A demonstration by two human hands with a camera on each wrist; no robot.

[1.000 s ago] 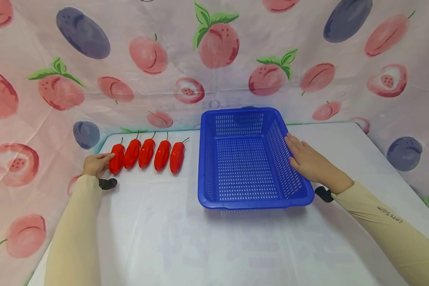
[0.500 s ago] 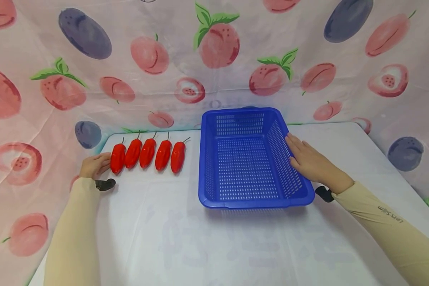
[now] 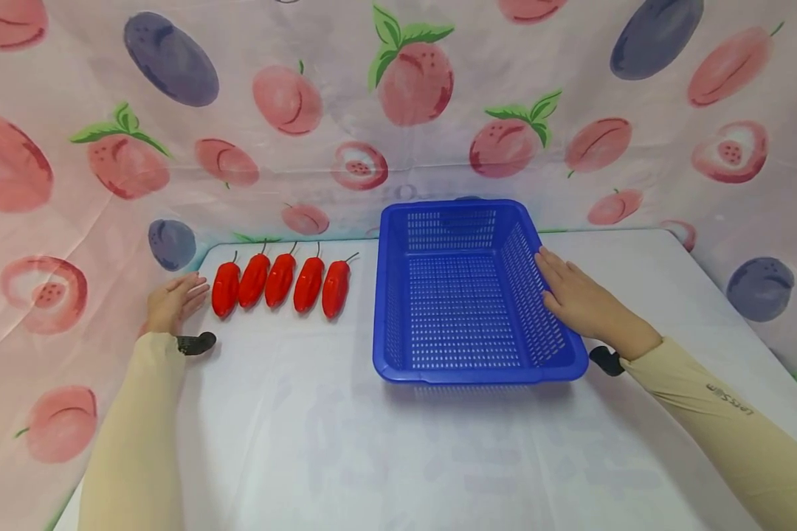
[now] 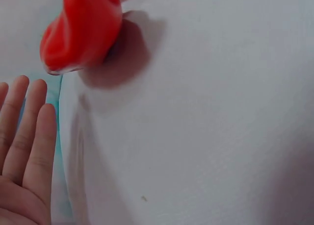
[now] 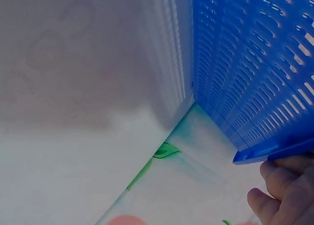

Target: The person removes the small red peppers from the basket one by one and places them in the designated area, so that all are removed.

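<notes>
Several red peppers with thin stems lie in a row on the white table, left of the basket. My left hand (image 3: 176,301) is beside the leftmost pepper (image 3: 226,289), fingers extended, with a small gap between them. In the left wrist view, that hand's fingers (image 4: 41,146) are straight and hold nothing, below a red pepper (image 4: 86,31). A blue plastic basket (image 3: 481,375) with slotted walls stands right of the peppers. My right hand (image 3: 581,301) rests on its right rim with fingers extended. In the right wrist view, the fingers (image 5: 289,188) touch the basket's rim (image 5: 274,154).
Behind the table (image 3: 292,428) hangs a pink cloth (image 3: 425,158) printed with fruit, which also runs down both sides. The basket's inside shows only its slotted floor. A dark strap piece (image 3: 198,344) sits at the left wrist and another (image 3: 606,361) at the right wrist.
My left hand has let go of the leftmost pepper and drawn back to the left, its fingers spreading. The right hand stays on the basket rim. The whole view has shifted slightly.
</notes>
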